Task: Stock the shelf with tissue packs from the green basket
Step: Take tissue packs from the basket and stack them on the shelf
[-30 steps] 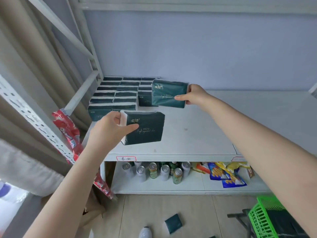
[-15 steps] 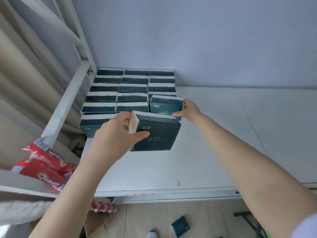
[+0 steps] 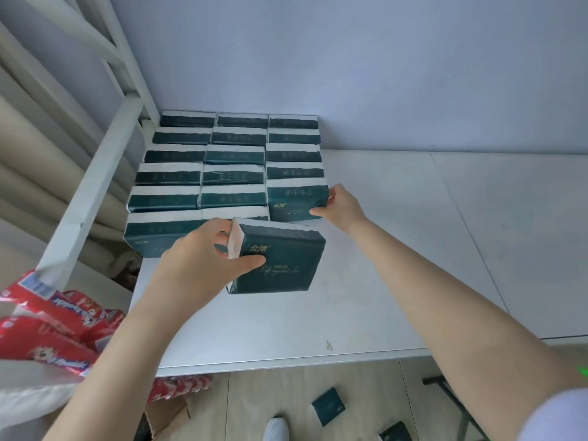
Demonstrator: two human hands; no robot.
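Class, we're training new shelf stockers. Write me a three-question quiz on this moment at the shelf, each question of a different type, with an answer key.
1. True or false: the left hand holds nothing.
2. Multiple choice: the right hand grips an upright tissue pack at the front of which column of packs on the shelf? A) left B) middle C) right
3. Fill in: a stray pack lies on the ____ below the shelf.

Key
1. False: its fingers grip a second tissue pack.
2. C
3. floor
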